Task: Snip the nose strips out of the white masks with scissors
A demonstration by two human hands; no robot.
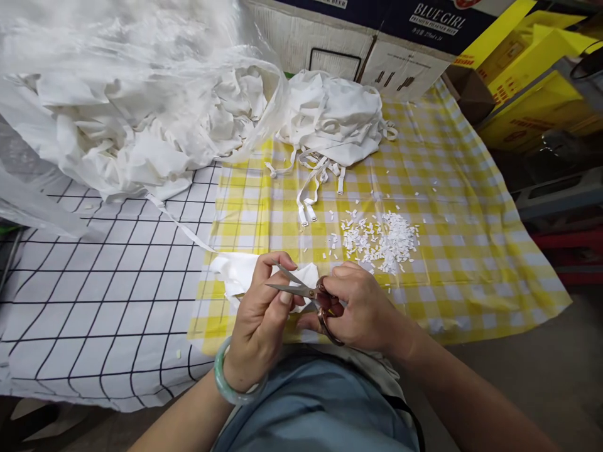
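Low in the middle, my right hand (360,304) has its fingers through the handles of a pair of scissors (294,290), whose blades are apart and point left. My left hand (266,307), with a green bangle at its wrist, is closed beside the blades and pinches a white cloth piece (238,271). Part of that cloth hangs out behind the fingers, and a thin white strap runs from it toward the upper left. Exactly what lies between the blades is too small to make out.
Small white clippings (393,242) are heaped on the yellow checked cloth (452,276). Behind them lies a pile of white strapped pieces (334,116). A clear plastic bag (155,119) of white fabric fills the upper left. A cardboard box (405,63) and yellow bags (541,94) stand beyond.
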